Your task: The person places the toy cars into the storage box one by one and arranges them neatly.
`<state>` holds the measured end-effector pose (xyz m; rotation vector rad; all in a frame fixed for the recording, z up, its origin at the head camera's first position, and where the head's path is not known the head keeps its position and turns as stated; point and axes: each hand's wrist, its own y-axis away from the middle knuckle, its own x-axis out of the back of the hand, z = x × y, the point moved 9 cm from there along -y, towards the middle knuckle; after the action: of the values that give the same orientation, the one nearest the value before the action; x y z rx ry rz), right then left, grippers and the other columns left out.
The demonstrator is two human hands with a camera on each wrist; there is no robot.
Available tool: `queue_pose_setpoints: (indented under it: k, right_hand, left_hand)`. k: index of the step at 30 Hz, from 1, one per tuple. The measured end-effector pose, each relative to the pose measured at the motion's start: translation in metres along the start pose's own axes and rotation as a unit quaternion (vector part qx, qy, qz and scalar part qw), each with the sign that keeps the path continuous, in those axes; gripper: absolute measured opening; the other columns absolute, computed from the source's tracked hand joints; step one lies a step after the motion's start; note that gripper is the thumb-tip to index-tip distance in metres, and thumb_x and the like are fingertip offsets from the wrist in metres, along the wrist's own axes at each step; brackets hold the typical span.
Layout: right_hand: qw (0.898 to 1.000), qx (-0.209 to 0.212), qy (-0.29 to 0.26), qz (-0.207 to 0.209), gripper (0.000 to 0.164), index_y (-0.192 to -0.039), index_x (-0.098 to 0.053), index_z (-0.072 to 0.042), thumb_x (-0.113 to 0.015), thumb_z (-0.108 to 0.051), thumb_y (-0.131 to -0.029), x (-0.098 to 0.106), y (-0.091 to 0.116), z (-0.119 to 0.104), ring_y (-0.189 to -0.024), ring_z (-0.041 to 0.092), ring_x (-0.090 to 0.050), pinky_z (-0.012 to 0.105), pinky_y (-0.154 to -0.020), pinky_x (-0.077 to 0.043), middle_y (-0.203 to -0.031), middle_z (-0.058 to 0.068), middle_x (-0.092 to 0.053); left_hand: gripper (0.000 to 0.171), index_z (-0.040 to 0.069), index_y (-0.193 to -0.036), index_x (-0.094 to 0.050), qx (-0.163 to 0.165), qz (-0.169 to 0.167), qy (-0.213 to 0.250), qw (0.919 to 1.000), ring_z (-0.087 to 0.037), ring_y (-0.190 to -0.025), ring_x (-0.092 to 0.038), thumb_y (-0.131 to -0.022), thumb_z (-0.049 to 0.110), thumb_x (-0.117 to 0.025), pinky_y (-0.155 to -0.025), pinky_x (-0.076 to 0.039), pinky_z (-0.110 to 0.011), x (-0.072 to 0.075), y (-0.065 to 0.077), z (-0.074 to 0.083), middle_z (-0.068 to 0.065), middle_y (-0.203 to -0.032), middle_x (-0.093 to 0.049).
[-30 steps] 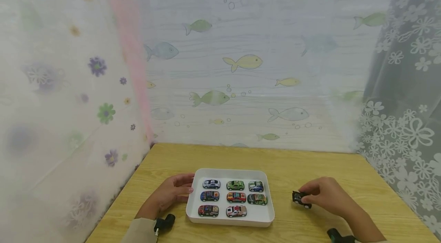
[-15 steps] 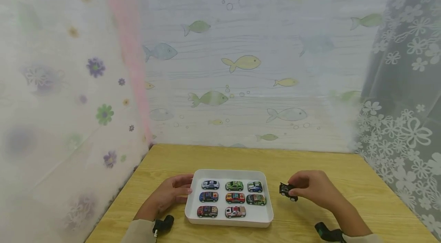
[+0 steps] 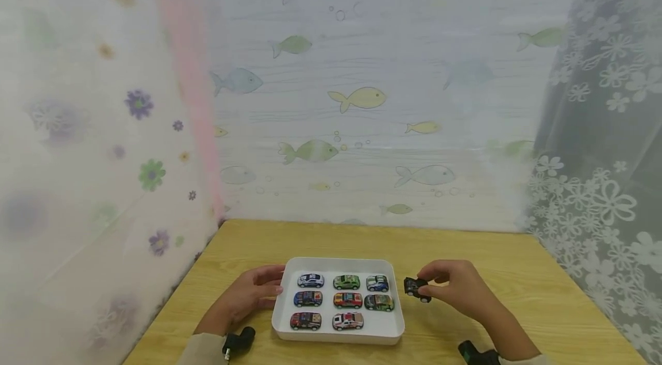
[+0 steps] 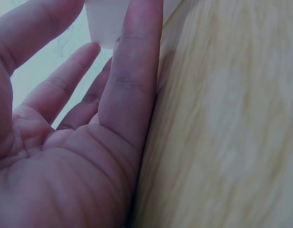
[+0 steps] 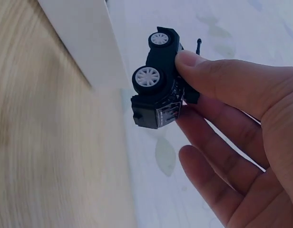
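My right hand (image 3: 456, 289) pinches a black toy car (image 3: 416, 289) between thumb and fingers, just beyond the right wall of a white tray (image 3: 336, 337). In the right wrist view the toy car (image 5: 161, 80) shows white-spoked wheels and is held off the table. Several small toy cars sit in the tray in rows, among them a red-and-yellow car (image 3: 347, 300), a green car (image 3: 346, 282) and a white-and-red car (image 3: 347, 321). The front right part of the tray floor is bare. With fingers extended, my left hand (image 3: 249, 298) touches the tray's left side, its edge along the table.
The tray stands on a wood-grain table (image 3: 455, 244). Fish-printed sheeting (image 3: 362, 169) hangs behind the table, with flowered sheeting (image 3: 103, 192) at the left and a grey flowered curtain (image 3: 610, 181) at the right.
The right hand has lifted the black toy car and carried it left, closer to the tray. The left hand stays at the tray's left side. The whole head view has shifted slightly.
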<state>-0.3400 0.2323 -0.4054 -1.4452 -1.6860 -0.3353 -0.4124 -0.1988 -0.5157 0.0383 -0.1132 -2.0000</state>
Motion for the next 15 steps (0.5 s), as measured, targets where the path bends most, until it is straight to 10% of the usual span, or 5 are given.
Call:
queue_pose_setpoints:
  k: [15]
  right_hand:
    - [0.999,0.035,-0.012,0.022,0.015,-0.1,-0.079,-0.025,-0.085,-0.026,-0.087,-0.016,-0.001,-0.02,-0.086,0.003,-0.072,0.036,-0.078,-0.064,-0.096,-0.014,-0.077]
  left_hand:
    - [0.069,0.005,-0.157,-0.042,0.004,-0.007,0.01,0.9999,-0.03,-0.128,-0.062,-0.097,0.016,-0.074,-0.097,-0.059,-0.048,0.0,0.001,0.001,-0.024,-0.158,-0.044]
